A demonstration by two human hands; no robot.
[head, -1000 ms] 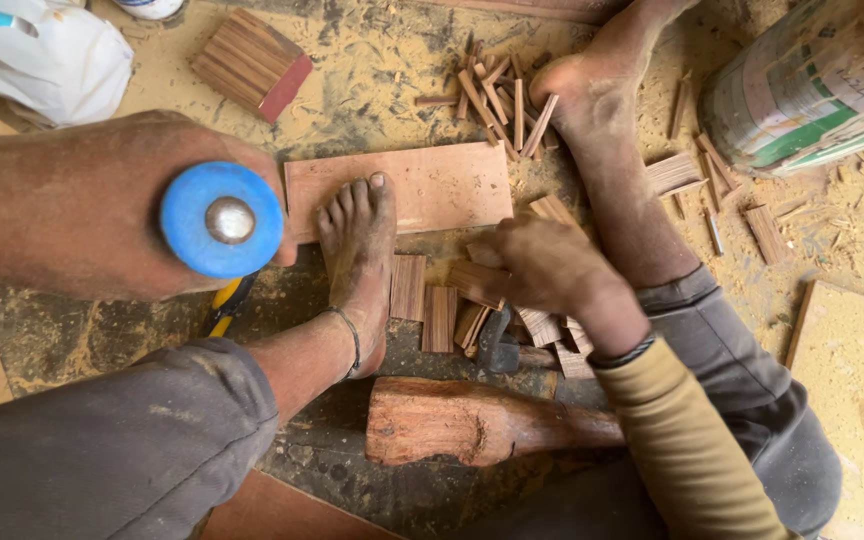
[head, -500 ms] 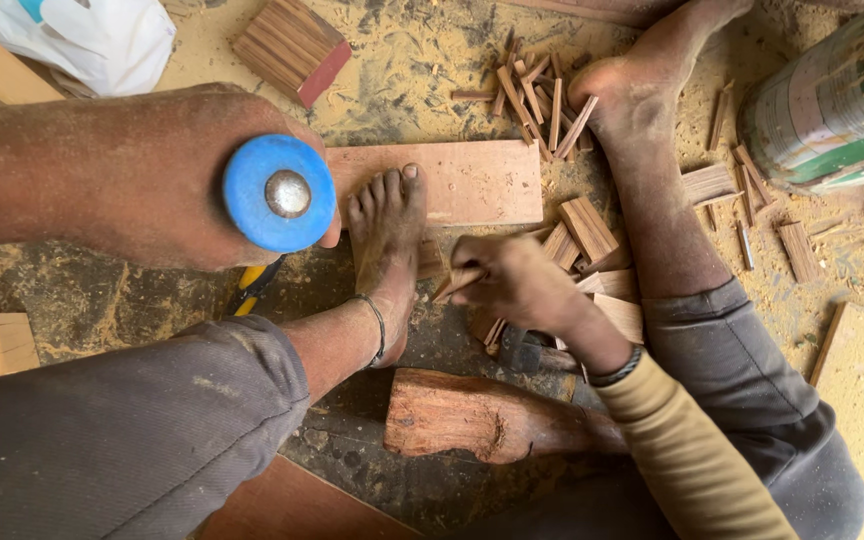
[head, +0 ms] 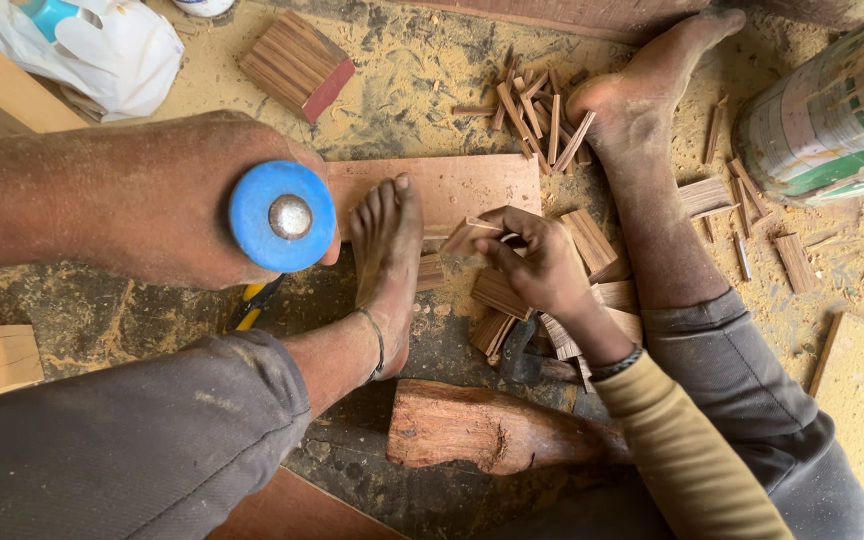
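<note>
Right hand: right hand (head: 542, 265) sits at the centre of the frame, fingers curled and pinching a small wood piece (head: 472, 235) by its end, over the heap of cut wood blocks (head: 552, 300).
Left hand: left hand (head: 182, 200) fills the left of the frame, fist wrapped tight round a tool handle with a blue cap (head: 282, 217) that faces the camera.
Thing in hand: the small wood piece lies just above the right edge of the flat board (head: 452, 190), beside the toes of the left foot (head: 387, 265).
Doing it well: in judgement, the piece wants to stand square on the board, with the fingertips kept low and clear of where the tool would come down, and the foot pressing the board steady.
Around: loose wood sticks (head: 537, 115) lie at upper centre near the right foot (head: 642, 95); a chunky log (head: 492, 430) lies at lower centre.
Hidden: the working end of the tool is hidden behind the fist, so its kind cannot be told; only a yellow-and-black bit (head: 252, 305) shows below the fist.
Cut off: a white bag (head: 102, 50) at upper left and a big can (head: 832, 130) at upper right run out of the frame.
</note>
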